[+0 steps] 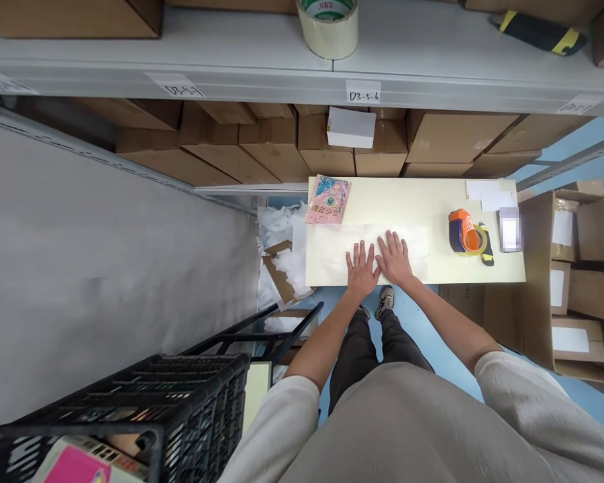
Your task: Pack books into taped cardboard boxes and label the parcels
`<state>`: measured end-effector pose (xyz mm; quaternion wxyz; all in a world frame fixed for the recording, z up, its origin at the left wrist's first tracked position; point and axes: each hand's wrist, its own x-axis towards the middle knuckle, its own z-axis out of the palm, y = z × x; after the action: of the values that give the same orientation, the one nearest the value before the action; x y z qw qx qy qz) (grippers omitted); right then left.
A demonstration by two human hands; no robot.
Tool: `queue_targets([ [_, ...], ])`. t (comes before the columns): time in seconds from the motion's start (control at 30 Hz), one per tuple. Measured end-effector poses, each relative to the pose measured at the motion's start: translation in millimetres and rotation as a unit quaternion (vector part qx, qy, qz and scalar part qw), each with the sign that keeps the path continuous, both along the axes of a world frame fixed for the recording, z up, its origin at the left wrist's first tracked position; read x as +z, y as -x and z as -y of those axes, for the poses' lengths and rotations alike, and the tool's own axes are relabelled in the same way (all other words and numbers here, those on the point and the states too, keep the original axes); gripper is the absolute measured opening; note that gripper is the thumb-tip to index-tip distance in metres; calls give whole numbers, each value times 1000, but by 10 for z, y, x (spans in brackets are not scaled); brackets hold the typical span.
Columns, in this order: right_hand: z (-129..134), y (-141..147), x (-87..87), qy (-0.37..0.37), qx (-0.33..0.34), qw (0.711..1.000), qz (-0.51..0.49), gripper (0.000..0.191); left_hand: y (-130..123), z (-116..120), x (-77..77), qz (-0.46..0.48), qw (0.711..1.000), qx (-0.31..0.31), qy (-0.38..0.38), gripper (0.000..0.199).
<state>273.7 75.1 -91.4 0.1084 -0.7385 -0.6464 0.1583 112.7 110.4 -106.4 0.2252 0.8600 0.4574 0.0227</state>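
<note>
Both my hands rest palm down on a thin, whitish translucent sheet (327, 251), which looks like a plastic bag or film, spread along the front of a cream table (407, 194). My left hand (362, 272) lies flat with its fingers spread; a ring shows on one finger. Beside it, almost touching at the thumbs, my right hand (395, 258) is also flat and open. A pink and blue illustrated book (329, 200) lies behind the sheet at the table's left end. To the right of my hands sits an orange and blue tape dispenser (462, 231) with a yellow tape roll.
By the dispenser lie a box cutter (487, 245), a small purple-edged pack (510, 230) and white paper slips (496, 199). A shelf (262, 74) with cartons and a tape roll (328, 30) spans the back. A black crate (201, 402) stands front left; a carton (536, 282) stands right.
</note>
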Motion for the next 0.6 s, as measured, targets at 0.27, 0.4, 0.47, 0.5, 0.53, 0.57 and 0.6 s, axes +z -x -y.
queue_targets([
  [0.27, 8, -125, -71, 23, 30, 999, 23, 71, 116, 130, 62, -4, 1000, 27, 4, 79],
  [0.4, 46, -221, -42, 8, 11, 1000, -3, 72, 230, 55, 121, 2, 999, 33, 14, 77],
  [0.47, 57, -225, -10, 9, 7, 1000, -7, 71, 287, -4, 157, 6, 1000, 27, 15, 75],
  [0.5, 51, -215, 14, 11, 3, 1000, -5, 70, 314, -47, 175, 8, 1000, 23, 16, 74],
  [0.53, 32, -196, 42, 13, -4, 1000, -3, 68, 340, -103, 193, 11, 1000, 21, 17, 73],
  [0.57, -4, -170, 74, 13, -15, 1000, -3, 65, 365, -174, 210, 14, 999, 24, 18, 71],
  [0.6, -61, -136, 106, 9, -29, 999, -7, 63, 388, -259, 226, 18, 999, 29, 19, 70],
])
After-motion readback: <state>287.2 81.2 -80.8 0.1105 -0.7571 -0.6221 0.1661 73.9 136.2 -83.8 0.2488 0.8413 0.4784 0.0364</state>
